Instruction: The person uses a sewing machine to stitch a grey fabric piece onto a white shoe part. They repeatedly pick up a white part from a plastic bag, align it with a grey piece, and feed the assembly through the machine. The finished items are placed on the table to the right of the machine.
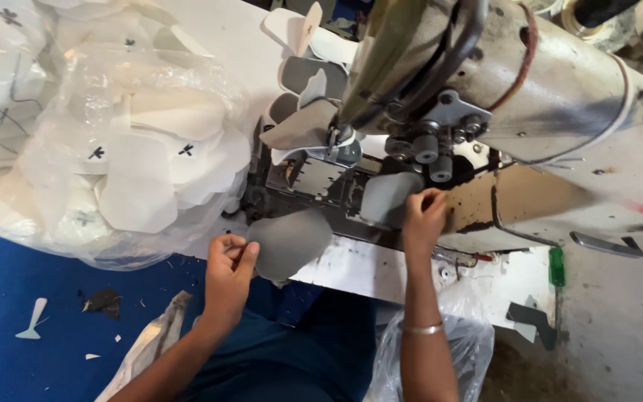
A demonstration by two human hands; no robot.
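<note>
While the sewing machine (530, 97) serves as reference: left hand (231, 269) sits below and left of its needle area, fingers pinched narrow on the edge of a grey fabric piece (289, 243) lying at the front of the machine bed. Right hand (422, 218) is directly under the machine head, fingers closed on a second grey piece (387, 196) beside the rollers. Left of the machine, a clear plastic bag (106, 141) holds white cut pieces. Green-handled tool (557, 266) lies below the machine's right part.
</note>
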